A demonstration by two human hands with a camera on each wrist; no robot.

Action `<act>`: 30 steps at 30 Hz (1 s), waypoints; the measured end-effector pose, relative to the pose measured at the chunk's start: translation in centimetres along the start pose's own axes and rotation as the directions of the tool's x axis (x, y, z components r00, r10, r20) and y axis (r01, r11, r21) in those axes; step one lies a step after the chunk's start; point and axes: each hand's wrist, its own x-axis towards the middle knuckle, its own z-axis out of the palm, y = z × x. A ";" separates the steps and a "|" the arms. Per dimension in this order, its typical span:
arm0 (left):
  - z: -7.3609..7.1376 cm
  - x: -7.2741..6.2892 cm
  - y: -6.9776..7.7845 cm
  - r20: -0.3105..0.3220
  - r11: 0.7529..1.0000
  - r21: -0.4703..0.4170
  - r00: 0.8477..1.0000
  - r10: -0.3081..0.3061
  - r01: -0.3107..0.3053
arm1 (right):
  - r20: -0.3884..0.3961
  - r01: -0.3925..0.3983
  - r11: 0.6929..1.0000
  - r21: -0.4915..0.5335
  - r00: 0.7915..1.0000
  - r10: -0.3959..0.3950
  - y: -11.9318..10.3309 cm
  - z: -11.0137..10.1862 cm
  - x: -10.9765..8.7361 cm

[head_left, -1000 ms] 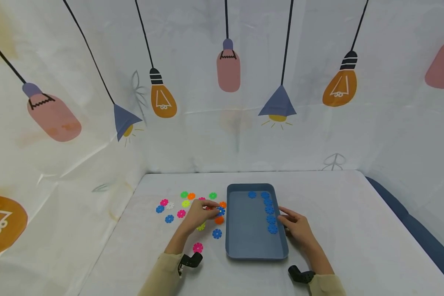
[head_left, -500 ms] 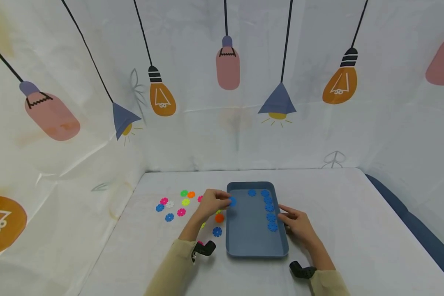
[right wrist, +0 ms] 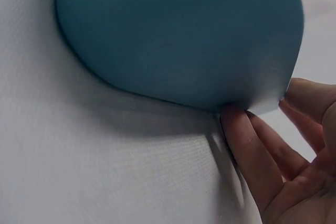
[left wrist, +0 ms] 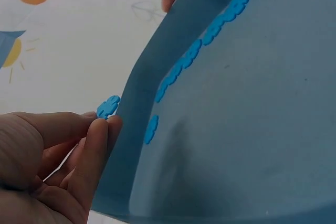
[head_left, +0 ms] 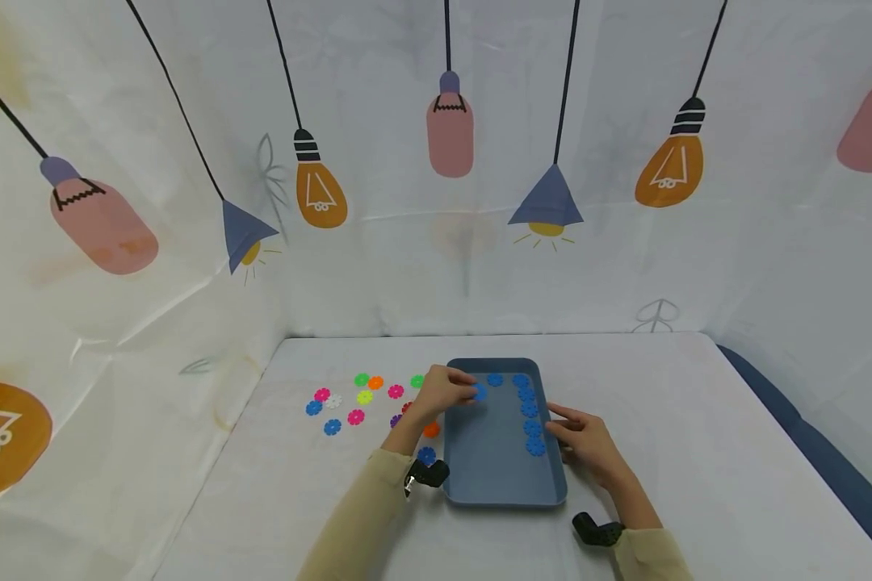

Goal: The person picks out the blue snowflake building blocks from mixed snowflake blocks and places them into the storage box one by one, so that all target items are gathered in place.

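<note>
My left hand (head_left: 445,390) pinches a blue flower-shaped plastic disc (left wrist: 108,107) between thumb and fingertips. It hangs over the far left part of a grey-blue rectangular tray (head_left: 494,484). Inside the tray, several similar blue discs (head_left: 530,428) form a column along the right side. One more blue disc (head_left: 495,379) lies by the far wall, left of that column. My right hand (head_left: 589,445) holds the tray's right edge; in the right wrist view its fingers (right wrist: 249,150) reach the lower edge of the tray wall.
Left of the tray, loose flower discs in pink (head_left: 356,417), green (head_left: 362,379), orange, yellow, white and blue (head_left: 332,427) lie scattered on the white table (head_left: 262,500). My left forearm covers part of them. A wall sheet printed with lamps (head_left: 450,266) stands behind the table.
My left hand has lifted a blue disc from the scattered ones and carried it rightward over the tray's far left part. The right hand stays at the tray's edge.
</note>
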 end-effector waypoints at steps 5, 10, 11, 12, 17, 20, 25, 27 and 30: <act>0.5 0.8 0.0 -0.021 1.000 -0.002 0.999 -0.031 0.031 | -0.002 -0.006 1.000 0.007 1.000 0.006 -0.2 0.1 0.0; 1.2 1.6 -0.3 -0.013 1.000 -0.001 1.000 -0.028 0.028 | -0.026 -0.030 1.000 -0.002 0.999 0.030 -0.3 0.2 -0.1; 1.4 1.7 -0.3 -0.013 1.000 0.006 0.999 -0.029 0.029 | -0.028 -0.034 0.999 -0.006 0.999 0.033 -0.3 0.2 -0.2; 1.6 1.9 -0.4 -0.015 0.999 0.017 0.999 -0.030 0.030 | -0.030 -0.037 0.999 -0.008 0.999 0.037 -0.3 0.3 -0.2; 2.5 2.5 -0.7 -0.025 0.998 0.046 0.999 -0.046 0.047 | -0.034 -0.035 0.999 -0.006 0.999 0.035 0.0 0.3 -0.2; 2.9 2.6 -0.8 -0.016 0.998 0.039 0.999 -0.046 0.047 | -0.039 -0.034 0.999 0.002 0.999 0.034 0.2 0.3 -0.1; 3.2 2.6 -1.1 0.002 0.998 0.039 0.999 -0.054 0.054 | -0.049 -0.038 0.999 -0.003 0.998 0.038 0.5 0.3 0.1; 3.3 2.6 -1.2 0.002 0.998 0.035 0.998 -0.059 0.059 | -0.052 -0.037 0.999 -0.003 0.998 0.036 0.5 0.4 0.0; 3.4 2.7 -1.2 -0.010 0.998 0.023 0.998 -0.063 0.063 | -0.048 -0.028 1.000 0.003 0.998 0.028 0.4 0.5 0.0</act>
